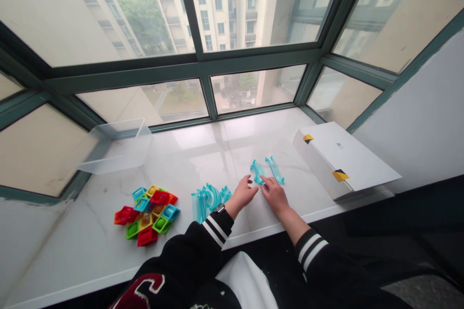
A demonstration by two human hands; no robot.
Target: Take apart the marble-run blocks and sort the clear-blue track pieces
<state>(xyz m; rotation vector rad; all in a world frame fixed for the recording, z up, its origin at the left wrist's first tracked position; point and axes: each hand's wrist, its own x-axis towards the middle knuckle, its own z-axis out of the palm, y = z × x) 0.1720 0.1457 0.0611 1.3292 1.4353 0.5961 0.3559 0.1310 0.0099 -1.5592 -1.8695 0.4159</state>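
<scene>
A curved translucent teal track piece (pixel 257 170) lies on the white sill in front of my hands. At its near end are the fingertips of my right hand (pixel 274 195); whether they press on it I cannot tell. My left hand (pixel 243 195) is just left of that end, thumb and fingers apart, and nothing shows in it. Beyond my right fingers lies a straight teal track piece (pixel 274 170), separate from the curved one. Left of my left wrist is a heap of similar teal pieces (pixel 209 198), partly hidden by the sleeve and watch.
A pile of red, yellow, green and blue hollow blocks (pixel 148 212) is at left. Behind it stands a clear plastic bin (pixel 119 149). A white box (pixel 348 154) with yellow-black tabs sits at right. Green-framed windows (pixel 253 55) border the white sill (pixel 181 147).
</scene>
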